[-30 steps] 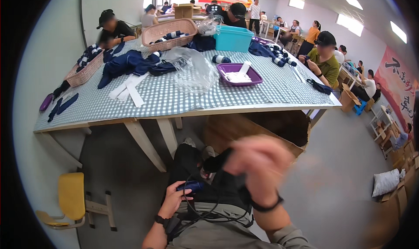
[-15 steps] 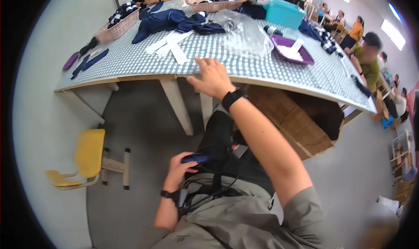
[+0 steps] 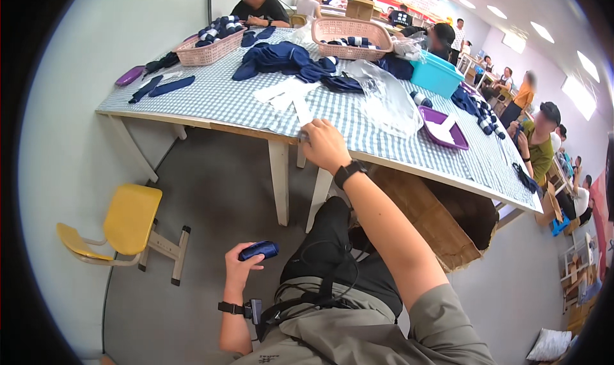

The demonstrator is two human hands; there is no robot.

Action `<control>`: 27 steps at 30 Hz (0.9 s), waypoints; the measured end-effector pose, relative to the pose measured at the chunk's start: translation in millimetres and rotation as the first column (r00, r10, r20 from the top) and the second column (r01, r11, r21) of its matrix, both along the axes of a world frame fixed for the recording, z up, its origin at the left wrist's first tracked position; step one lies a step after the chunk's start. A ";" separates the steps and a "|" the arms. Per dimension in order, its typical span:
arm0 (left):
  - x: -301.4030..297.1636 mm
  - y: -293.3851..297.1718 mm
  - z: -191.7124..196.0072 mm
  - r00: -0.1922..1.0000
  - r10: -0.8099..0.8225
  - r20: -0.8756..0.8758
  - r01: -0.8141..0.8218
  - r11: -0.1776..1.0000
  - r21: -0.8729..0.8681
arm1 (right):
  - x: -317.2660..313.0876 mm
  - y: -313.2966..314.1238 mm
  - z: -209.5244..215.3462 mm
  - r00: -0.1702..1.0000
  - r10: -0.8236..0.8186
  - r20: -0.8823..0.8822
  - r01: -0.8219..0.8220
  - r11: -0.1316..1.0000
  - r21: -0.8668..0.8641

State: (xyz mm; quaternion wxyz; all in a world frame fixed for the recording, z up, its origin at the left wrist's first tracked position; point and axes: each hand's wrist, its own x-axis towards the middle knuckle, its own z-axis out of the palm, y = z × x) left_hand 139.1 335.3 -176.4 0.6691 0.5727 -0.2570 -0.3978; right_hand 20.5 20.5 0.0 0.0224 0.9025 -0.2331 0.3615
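A yellow chair (image 3: 131, 221) is standing left of the checked table (image 3: 217, 99). On the table, two pink baskets (image 3: 350, 32), a teal bin (image 3: 436, 76) and a purple tray (image 3: 443, 127) are sitting.

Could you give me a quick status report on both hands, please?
Left hand shut on dark blue device. Right hand at table edge, touching white strip. Nothing between.

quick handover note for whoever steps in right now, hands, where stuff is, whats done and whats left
Left hand: low beside the lap, gripping a small dark blue rolled item.
Right hand: stretched out to the near edge of the checked table, fingertips on a white strip.
On the table: more white strips, a pile of dark blue cloth, two pink baskets, a purple tray, clear plastic bags.
Done: one rolled item in hand.
Left: the strip is not yet lifted.
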 end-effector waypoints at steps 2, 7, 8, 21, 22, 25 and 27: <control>-4.7 2.3 -1.5 1.000 0.014 0.004 -0.014 1.000 0.004 | -6.4 2.5 2.3 0.999 0.038 0.017 -0.039 0.997 0.070; -14.3 -5.2 1.7 0.998 0.030 -0.048 -0.031 0.999 -0.036 | -25.1 0.0 11.3 0.977 0.047 0.206 -0.111 0.944 0.310; -16.4 -6.8 4.2 0.997 0.025 -0.070 -0.028 0.999 -0.046 | -28.5 -3.3 8.8 0.961 0.062 0.271 -0.143 0.947 0.288; -31.2 -18.4 15.8 0.987 -0.071 -0.145 0.063 0.996 -0.059 | -15.5 -10.6 -1.5 0.999 -0.007 0.050 0.002 0.995 0.099; -29.8 -13.9 13.7 0.988 -0.066 -0.143 0.059 0.997 -0.055 | -13.5 -5.4 3.1 0.999 -0.035 -0.017 0.038 0.982 0.186; -29.4 -13.3 11.7 0.986 -0.065 -0.156 0.054 0.996 -0.071 | -16.0 -8.2 2.1 0.999 -0.049 0.015 0.044 0.970 0.241; -28.8 -11.2 11.0 0.985 -0.076 -0.156 0.070 0.997 -0.043 | -17.5 -10.6 2.1 0.994 -0.027 0.110 0.003 0.977 0.215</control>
